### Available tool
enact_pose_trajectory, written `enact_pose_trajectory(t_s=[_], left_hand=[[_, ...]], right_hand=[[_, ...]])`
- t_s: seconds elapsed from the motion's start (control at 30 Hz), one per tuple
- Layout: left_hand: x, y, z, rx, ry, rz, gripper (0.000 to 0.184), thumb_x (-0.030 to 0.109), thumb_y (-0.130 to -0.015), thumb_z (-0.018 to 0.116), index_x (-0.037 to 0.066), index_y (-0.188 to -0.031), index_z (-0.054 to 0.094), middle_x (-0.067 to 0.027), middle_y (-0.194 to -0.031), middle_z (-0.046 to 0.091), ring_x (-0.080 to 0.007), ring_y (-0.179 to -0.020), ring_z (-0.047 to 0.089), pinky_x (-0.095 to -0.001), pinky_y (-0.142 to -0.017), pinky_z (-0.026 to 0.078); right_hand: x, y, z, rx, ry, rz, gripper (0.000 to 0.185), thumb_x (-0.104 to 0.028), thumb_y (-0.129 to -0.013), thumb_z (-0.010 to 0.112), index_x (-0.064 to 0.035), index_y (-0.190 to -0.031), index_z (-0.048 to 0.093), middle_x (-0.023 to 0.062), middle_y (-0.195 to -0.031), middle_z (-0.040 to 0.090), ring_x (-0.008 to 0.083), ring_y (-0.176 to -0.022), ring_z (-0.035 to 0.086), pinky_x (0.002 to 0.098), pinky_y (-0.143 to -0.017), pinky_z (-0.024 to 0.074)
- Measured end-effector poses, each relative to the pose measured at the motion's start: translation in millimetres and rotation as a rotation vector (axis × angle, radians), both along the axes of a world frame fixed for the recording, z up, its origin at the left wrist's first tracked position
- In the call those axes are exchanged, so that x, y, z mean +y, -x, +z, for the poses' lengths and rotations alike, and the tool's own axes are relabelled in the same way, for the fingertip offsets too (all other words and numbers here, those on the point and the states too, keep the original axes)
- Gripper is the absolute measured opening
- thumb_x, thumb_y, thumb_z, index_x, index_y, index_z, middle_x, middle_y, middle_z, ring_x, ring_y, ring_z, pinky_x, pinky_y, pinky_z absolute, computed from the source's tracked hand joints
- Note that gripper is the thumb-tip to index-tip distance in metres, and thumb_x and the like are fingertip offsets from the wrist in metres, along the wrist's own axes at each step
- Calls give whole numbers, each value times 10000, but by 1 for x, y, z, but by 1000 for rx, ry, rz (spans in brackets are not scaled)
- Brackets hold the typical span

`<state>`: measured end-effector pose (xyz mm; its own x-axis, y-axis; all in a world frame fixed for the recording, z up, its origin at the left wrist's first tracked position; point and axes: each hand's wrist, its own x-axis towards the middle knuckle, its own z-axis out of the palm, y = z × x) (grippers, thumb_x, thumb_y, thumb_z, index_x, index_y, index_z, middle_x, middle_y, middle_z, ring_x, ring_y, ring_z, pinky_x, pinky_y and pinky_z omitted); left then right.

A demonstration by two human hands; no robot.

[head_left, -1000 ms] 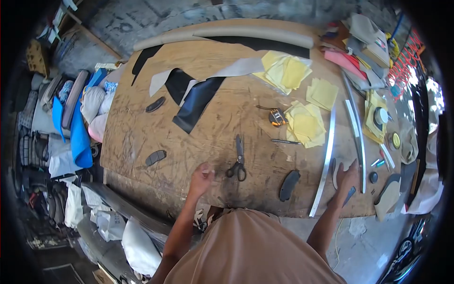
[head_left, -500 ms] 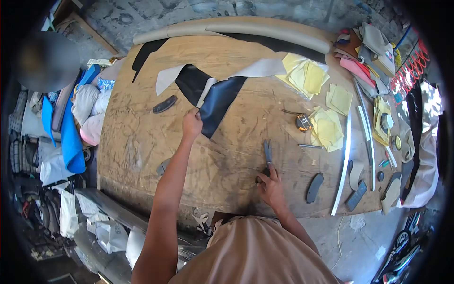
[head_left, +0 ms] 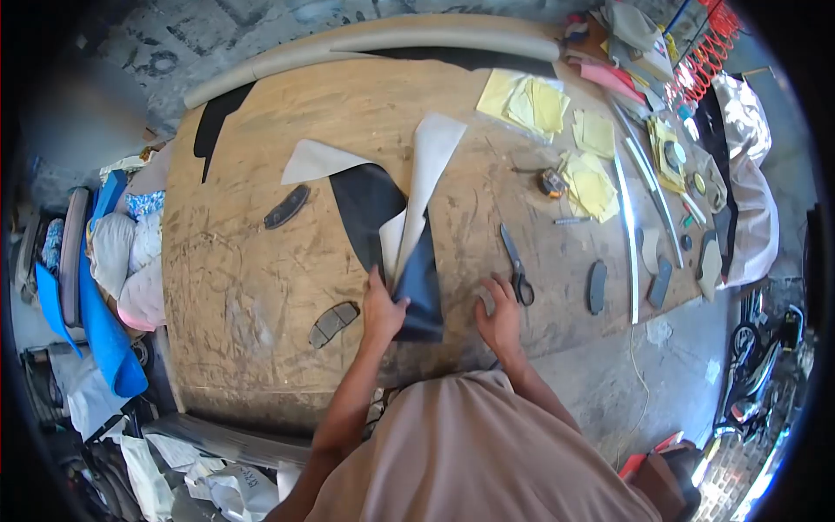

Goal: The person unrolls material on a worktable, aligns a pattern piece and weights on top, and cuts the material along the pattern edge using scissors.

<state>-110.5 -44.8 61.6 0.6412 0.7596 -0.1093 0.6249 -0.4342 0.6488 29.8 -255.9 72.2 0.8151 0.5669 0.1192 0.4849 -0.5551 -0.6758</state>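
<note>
My left hand [head_left: 383,311] grips the lower part of a folded sheet of black vinyl [head_left: 422,300] with a pale grey backing. The sheet lies in a V shape, one arm pointing up and left, the other, with its pale side up [head_left: 439,143], pointing away from me. To the right, my right hand [head_left: 498,320] rests at the table's edge, fingers apart, holding nothing that I can see. Just beyond its fingertips lie black-handled scissors [head_left: 519,280], blades pointing away. A dark brake pad [head_left: 334,324] sits left of my left hand.
On the wooden table [head_left: 252,287] lie another brake pad [head_left: 287,207], a tape measure [head_left: 551,183], yellow sheets [head_left: 591,187] and a metal ruler [head_left: 628,252]. More brake pads [head_left: 597,287] are at the right. A long roll [head_left: 365,42] spans the back edge.
My right hand has let go of the scissors, which now lie on the table. My left hand has drawn the vinyl sheet towards me, and its right arm has swung upright. The view has shifted.
</note>
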Motion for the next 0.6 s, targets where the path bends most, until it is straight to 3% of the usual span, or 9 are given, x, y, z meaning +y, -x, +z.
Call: enact_pose_trajectory(t_s=[0.07, 0.13, 0.2, 0.27, 0.33, 0.4, 0.43, 0.57, 0.6], left_hand=[[-13, 52, -19, 81, 24, -78, 798, 73, -747, 842, -19, -1417, 418, -320, -1249, 595, -500, -1071, 639, -512, -945, 520], [-43, 72, 25, -46, 33, 173, 766, 86, -734, 853, -33, -1386, 470, -274, -1169, 629, -465, -1038, 646, -480, -926, 531], [-50, 81, 53, 67, 302, 170, 566, 73, -745, 830, -22, -1254, 604, -226, -1079, 639, -404, -1012, 659, -478, -873, 533], [-50, 73, 80, 176, 437, -168, 412, 39, -771, 764, -2, -1169, 663, -209, -1046, 637, -391, -994, 660, -479, -845, 529], [-52, 61, 93, 107, 419, -481, 298, 7, -789, 697, 8, -1087, 699, -200, -1021, 630, -392, -977, 659, -482, -825, 526], [-61, 53, 101, -134, 277, -741, 227, -24, -797, 630, 8, -1007, 710, -198, -1005, 617, -406, -962, 655, -486, -814, 523], [-64, 46, 120, -61, 304, -790, 225, -35, -812, 572, 4, -990, 704, -206, -1001, 611, -419, -979, 643, -483, -837, 525], [-50, 69, 138, 124, 89, -924, 271, -25, -846, 559, 51, -1054, 715, -194, -1065, 609, -417, -965, 665, -508, -808, 544], [-38, 84, 141, 240, 9, -878, 300, -24, -850, 555, 68, -1086, 716, -191, -1082, 607, -415, -956, 670, -515, -795, 549]], right_hand=[[17, 13, -4, 211, -30, 20, 410, -204, -890, 722, -4, -1241, 647, 241, -1270, 652, 350, -1105, 676, 414, -921, 545], [38, 18, -15, 522, -57, -8, 352, -213, -935, 706, -18, -1225, 662, 225, -1147, 704, 314, -970, 734, 381, -814, 589], [58, 15, -47, 878, -82, -11, 493, -384, -973, 696, 19, -1252, 648, 209, -1097, 722, 259, -884, 745, 340, -738, 599], [87, 16, 33, 1337, -24, -143, 611, -480, -962, 689, 45, -1270, 635, 212, -1126, 714, 254, -905, 738, 364, -746, 597], [107, 11, 42, 1546, -47, -187, 620, -486, -935, 712, 23, -1282, 639, 183, -1153, 717, 245, -895, 734, 389, -748, 597], [129, -6, -23, 1552, -251, -52, 642, -513, -883, 743, -53, -1319, 643, 137, -1186, 711, 258, -951, 726, 454, -807, 595], [135, -15, -45, 1558, -340, 26, 659, -527, -857, 759, -91, -1338, 644, 115, -1203, 707, 265, -979, 722, 486, -836, 594], [118, -65, 31, 1439, -501, -206, 438, -241, -892, 757, -75, -1287, 668, 86, -1176, 714, 249, -1133, 653, 434, -1027, 499], [108, -72, 44, 1436, -716, -234, 405, -190, -887, 759, -56, -1259, 672, 90, -1169, 716, 250, -1111, 660, 413, -1020, 502]])
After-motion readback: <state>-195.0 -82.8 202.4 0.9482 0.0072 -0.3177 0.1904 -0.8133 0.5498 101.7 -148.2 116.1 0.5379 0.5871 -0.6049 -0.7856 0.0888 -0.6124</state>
